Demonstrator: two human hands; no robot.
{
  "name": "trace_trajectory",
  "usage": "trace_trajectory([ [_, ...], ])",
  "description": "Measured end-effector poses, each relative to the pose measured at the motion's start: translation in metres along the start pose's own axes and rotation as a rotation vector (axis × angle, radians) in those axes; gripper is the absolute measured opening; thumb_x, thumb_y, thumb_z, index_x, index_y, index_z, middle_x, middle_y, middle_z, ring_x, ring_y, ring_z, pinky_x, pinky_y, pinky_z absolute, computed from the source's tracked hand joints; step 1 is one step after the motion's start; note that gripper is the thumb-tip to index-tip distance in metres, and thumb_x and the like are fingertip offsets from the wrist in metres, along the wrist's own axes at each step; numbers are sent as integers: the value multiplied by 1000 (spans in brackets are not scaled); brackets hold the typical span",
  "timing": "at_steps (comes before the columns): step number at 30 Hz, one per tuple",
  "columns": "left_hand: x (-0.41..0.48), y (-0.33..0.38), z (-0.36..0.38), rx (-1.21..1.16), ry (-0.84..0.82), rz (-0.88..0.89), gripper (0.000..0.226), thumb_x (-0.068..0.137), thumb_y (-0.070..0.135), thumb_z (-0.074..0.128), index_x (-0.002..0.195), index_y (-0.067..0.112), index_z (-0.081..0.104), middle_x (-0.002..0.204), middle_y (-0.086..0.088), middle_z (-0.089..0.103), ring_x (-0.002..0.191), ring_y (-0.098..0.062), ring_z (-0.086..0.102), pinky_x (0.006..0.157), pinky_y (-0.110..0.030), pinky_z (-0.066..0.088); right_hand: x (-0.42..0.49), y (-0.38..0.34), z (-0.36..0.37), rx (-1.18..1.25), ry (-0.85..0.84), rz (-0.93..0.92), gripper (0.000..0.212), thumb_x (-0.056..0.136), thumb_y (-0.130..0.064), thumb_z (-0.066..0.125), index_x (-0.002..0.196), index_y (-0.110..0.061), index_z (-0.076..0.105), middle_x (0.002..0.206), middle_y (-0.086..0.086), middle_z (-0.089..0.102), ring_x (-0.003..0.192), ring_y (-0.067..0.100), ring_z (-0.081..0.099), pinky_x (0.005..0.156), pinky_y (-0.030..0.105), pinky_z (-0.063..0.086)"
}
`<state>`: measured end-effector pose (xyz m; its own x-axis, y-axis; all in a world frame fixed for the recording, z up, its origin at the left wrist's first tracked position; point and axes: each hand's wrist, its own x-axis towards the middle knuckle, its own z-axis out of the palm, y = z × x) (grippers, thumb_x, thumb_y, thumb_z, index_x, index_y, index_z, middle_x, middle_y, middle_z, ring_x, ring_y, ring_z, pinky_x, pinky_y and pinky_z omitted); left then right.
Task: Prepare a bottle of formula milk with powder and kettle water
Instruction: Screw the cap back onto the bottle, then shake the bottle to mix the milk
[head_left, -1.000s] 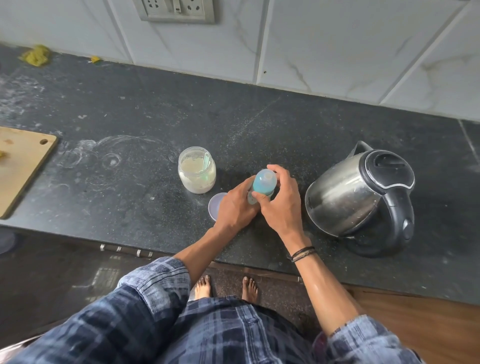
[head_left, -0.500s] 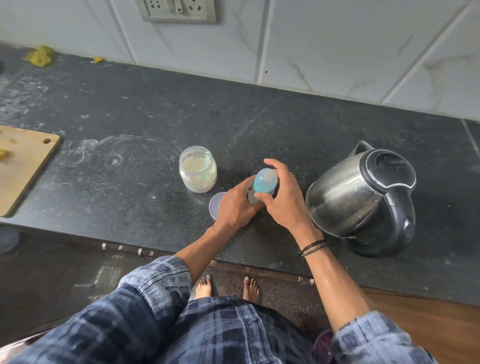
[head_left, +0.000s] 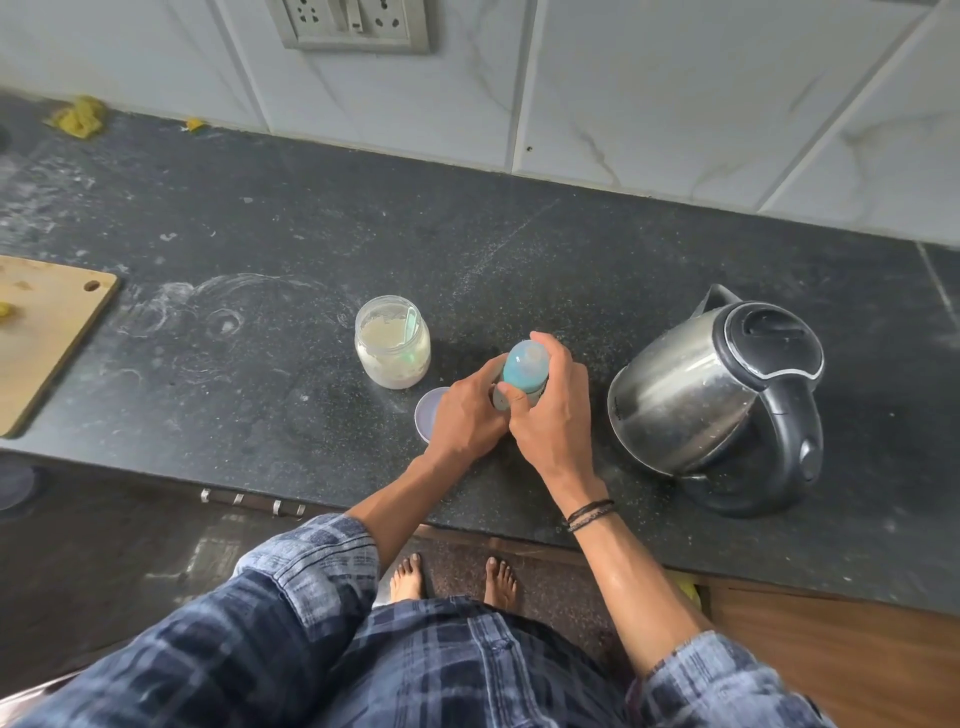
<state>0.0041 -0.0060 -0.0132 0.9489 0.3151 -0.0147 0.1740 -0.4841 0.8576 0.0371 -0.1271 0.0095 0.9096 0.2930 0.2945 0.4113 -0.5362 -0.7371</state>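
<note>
Bottle (head_left: 525, 366) upright on the counter (head_left: 311, 234), near its front edge, between jar (head_left: 393, 353) and kettle (head_left: 691, 395). Left hand (head_left: 467, 415) wraps the lower body, fingers curled round it. Right hand (head_left: 553, 415) comes from above, fingers and thumb curled round the blue top. Reads as a twist of the top, but whether on or off cannot be told. To do it well: left hand clamps the body low and presses the base flat to the counter, while the right turns only the top, square to the neck so the thread does not cross. Avoid squeezing the body if it holds liquid. Jar stands open just left of the bottle, pale powder inside, with a greenish scoop (head_left: 412, 322) leaning against its wall. A pale lid (head_left: 427, 410) lies flat on the counter in front of the jar, its right part covered by the left hand. Kettle well clear to the right, lid down, handle toward the counter edge. Hidden: the hands cover nearly all of the bottle body, so its fill level and contents are not visible; thread and collar not visible; kettle water level unknown. A board (head_left: 47, 332) is cut off at the left edge.
</note>
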Motion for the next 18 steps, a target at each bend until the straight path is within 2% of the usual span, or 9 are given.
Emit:
trace_trajectory([
  [3, 4, 3, -5, 33, -34, 54, 46, 88, 21, 70, 134, 18, 62, 112, 2, 74, 99, -20, 69, 79, -19, 44, -1, 8, -5, 36, -53, -41, 73, 88, -15, 82, 150, -15, 45, 145, -3, 55, 121, 17, 54, 105, 24, 41],
  [5, 2, 5, -11, 63, -40, 128, 53, 85, 17, 65, 137, 17, 60, 121, 3, 72, 106, -11, 63, 81, -4, 37, -1, 14, -8, 65, -123, -84, 78, 89, -14, 81, 155, -20, 39, 150, -11, 48, 131, 1, 48, 111, 20, 39],
  [6, 0, 2, -15, 88, -42, 151, 58, 83, 16, 64, 141, 18, 57, 129, 3, 69, 113, -9, 59, 88, -1, 36, -2, 17, -8, 73, -150, -110, 80, 90, -13, 81, 156, -25, 37, 151, -13, 46, 136, -7, 42, 113, 15, 36],
  [7, -4, -2, -20, 122, -47, 151, 63, 84, 14, 66, 146, 19, 54, 138, 3, 64, 122, -8, 56, 97, -4, 35, -2, 18, -8, 68, -168, -132, 82, 91, -13, 80, 157, -30, 35, 153, -12, 45, 139, -12, 37, 113, 10, 33],
  [9, -12, -14, -32, 188, -42, 116, 66, 87, 12, 66, 151, 22, 49, 150, 1, 55, 138, -13, 48, 113, -21, 34, -1, 22, -7, 45, -193, -158, 83, 93, -17, 79, 155, -41, 31, 156, -6, 46, 140, -11, 38, 108, 1, 30],
  [11, -21, -25, -39, 241, -6, 122, 60, 91, 10, 63, 149, 22, 51, 152, 0, 53, 143, -15, 43, 114, -26, 30, 0, 26, -4, 21, -187, -157, 84, 91, -22, 81, 155, -42, 30, 156, -3, 48, 137, 1, 47, 103, -2, 31],
  [12, -24, -29, -41, 273, 15, 151, 56, 93, 9, 62, 147, 21, 54, 151, -1, 54, 143, -16, 43, 115, -27, 31, 1, 27, -3, 6, -178, -152, 86, 88, -23, 83, 155, -40, 31, 154, -2, 49, 133, 6, 50, 101, 2, 34],
  [15, -30, -41, -42, 373, 61, 266, 42, 98, 9, 62, 139, 13, 61, 142, -3, 62, 139, -20, 49, 117, -36, 38, 6, 26, 0, -34, -167, -131, 91, 83, -25, 88, 153, -38, 31, 149, 2, 55, 123, 13, 54, 91, 26, 52],
  [18, -34, -52, -43, 462, 42, 321, 38, 101, 20, 64, 138, 9, 62, 143, -5, 61, 140, -24, 50, 119, -41, 37, 17, 16, -9, -28, -228, -140, 93, 82, -27, 89, 151, -45, 29, 152, -9, 53, 124, 9, 55, 97, 35, 52],
])
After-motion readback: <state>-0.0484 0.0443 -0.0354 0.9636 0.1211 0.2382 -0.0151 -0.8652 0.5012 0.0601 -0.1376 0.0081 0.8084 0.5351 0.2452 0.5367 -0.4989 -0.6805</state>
